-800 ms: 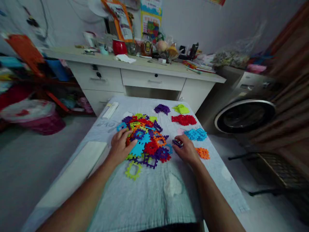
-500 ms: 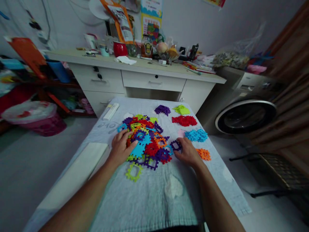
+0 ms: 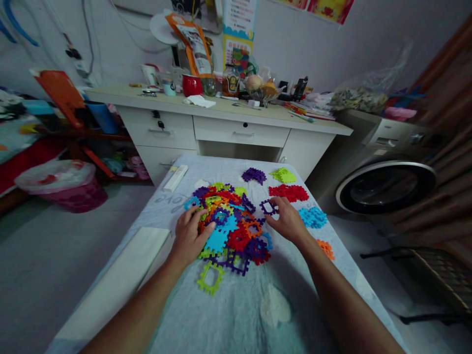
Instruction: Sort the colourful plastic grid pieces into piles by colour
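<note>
Moved since earlier: R hand [image 3: 287, 221] + purple frame pc [image 3: 263, 208] shifted farther up the cloth [image 3: 236, 319], twd purple pile [image 3: 253, 175]; L hand [image 3: 190, 235] same spot; view tipped up a bit.
L edge: long white slab [image 3: 121, 273] along lower-left side; small white box [image 3: 176, 178] nr far L corner.
L hand: on mixed heap's [image 3: 236, 233] L side, thumb spread wide from fingers; can't tell if it pinches any pc.
Heap: ctr of frame, multicolour pcs, overlapping.
Lime frame pc [image 3: 211, 289]: flat, just below heap.
Room: cloth strip shows btwn heap + R-side piles; wide stretch lower ctr.
R hand: narrow grip, thumb + fingertips on purple frame pc, btwn heap + purple pile, apart from both.
R side: lime pile [image 3: 283, 175], red pile [image 3: 288, 192], blue pile [image 3: 312, 217], orange pile [image 3: 326, 249] running down; last 2 nr table edge, orange just beside R forearm [image 3: 332, 290].
</note>
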{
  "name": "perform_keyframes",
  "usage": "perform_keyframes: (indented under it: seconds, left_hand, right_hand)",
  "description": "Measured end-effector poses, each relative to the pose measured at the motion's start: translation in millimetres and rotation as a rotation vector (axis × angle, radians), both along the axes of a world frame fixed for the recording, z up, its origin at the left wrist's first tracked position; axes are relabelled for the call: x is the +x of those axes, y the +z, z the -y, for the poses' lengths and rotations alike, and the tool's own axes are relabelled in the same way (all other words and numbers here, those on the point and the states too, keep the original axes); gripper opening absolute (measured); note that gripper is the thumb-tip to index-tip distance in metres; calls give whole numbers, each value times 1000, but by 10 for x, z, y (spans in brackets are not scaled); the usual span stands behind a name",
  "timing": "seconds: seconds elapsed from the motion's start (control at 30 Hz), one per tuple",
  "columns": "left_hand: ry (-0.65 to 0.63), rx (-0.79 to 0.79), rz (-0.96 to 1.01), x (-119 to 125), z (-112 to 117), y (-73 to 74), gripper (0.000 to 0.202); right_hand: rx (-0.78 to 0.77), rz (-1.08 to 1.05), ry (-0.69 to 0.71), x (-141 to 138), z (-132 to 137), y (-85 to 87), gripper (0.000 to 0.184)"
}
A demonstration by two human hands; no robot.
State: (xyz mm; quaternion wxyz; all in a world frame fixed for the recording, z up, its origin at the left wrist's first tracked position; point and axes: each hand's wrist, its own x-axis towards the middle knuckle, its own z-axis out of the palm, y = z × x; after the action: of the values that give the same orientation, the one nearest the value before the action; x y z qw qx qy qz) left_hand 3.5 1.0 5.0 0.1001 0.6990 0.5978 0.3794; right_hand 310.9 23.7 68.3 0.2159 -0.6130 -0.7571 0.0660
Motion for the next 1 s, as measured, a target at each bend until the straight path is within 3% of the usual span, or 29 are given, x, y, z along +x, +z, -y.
perform_keyframes:
  seconds: [0.1,0.2,0.33,0.47,0.7,0.9,1.0]
  left_hand:
    - [3,-2,-2,-3,-4,10,43]
    - [-1,-4,4,-7,-8,10,43]
    - [-3,-4,2,-12,-20,-8,44]
    - [-4,-14,-1,-14,-22,-17,43]
    - [-6,-12,14,-21,-9,14,42]
    - [-8,-21,23,-19,-3,28,41]
    - [-8,-18,27,-20,-1,24,39]
  right_hand:
    - [42,-5,-65,-150,-433,-26,40]
    - [80,-28,-134,-262,-885,-157,38]
    - [102,-79,-94,-385,-1363,-299,35]
    - [127,-94,-66,-493,-1659,-329,31]
    - [54,-47,-210,-465,-1764,-389,28]
    - [90,-46,-168,-453,-1574,-404,25]
    - [25,-32,-108,-445,-1449,-357,20]
